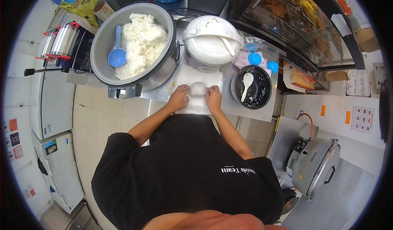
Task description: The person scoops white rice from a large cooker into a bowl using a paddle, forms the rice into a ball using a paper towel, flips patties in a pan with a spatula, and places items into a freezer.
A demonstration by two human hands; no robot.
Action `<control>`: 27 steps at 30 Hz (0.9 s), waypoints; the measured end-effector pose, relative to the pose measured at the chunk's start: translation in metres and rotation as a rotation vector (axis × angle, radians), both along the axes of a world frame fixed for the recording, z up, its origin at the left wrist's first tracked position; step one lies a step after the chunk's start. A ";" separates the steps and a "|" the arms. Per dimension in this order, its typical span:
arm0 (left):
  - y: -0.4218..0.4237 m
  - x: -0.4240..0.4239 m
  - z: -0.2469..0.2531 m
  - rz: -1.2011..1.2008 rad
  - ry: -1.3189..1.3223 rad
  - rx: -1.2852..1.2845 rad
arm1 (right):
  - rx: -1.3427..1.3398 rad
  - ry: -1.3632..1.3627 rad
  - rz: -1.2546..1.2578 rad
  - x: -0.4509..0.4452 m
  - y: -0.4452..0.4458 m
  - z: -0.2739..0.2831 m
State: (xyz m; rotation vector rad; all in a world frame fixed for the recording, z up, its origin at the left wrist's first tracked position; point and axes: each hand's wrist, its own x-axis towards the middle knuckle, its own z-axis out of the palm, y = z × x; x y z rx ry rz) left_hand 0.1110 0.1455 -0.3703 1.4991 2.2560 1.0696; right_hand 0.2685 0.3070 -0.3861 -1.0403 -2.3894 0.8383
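A rounded white bundle (pixel 198 89), which looks like a portion wrapped in thin paper, sits on a stack of white wrapping sheets (pixel 194 107) at the front of the steel table. My left hand (pixel 179 98) pinches the left side of its wrapper. On the opposite side, my right hand (pixel 213 98) grips the wrapper's right end between thumb and fingers. What is inside the wrapper is hidden. Beyond my left hand stands a large cooker pot (pixel 103 44) of cooked white rice (pixel 141 45), a blue scoop (pixel 117 56) resting in it.
A lidded white rice cooker (pixel 212 30) stands behind the sheets. To the right is a black bowl (pixel 261 87) with a white rice paddle (pixel 247 84), near blue-capped bottles (pixel 254 59). A heated display case (pixel 294 24) overhangs the back right; a cup sealing machine (pixel 63 42) stands left.
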 end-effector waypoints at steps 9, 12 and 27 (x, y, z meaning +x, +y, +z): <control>0.017 -0.032 0.000 -0.109 0.021 -0.226 | 0.063 -0.194 0.332 0.001 0.021 0.021; 0.020 -0.030 -0.003 -0.027 -0.097 -0.240 | 0.056 -0.273 0.327 -0.001 0.022 0.023; 0.021 -0.001 0.028 0.188 -0.271 0.135 | -1.467 0.565 -0.298 -0.008 0.022 -0.024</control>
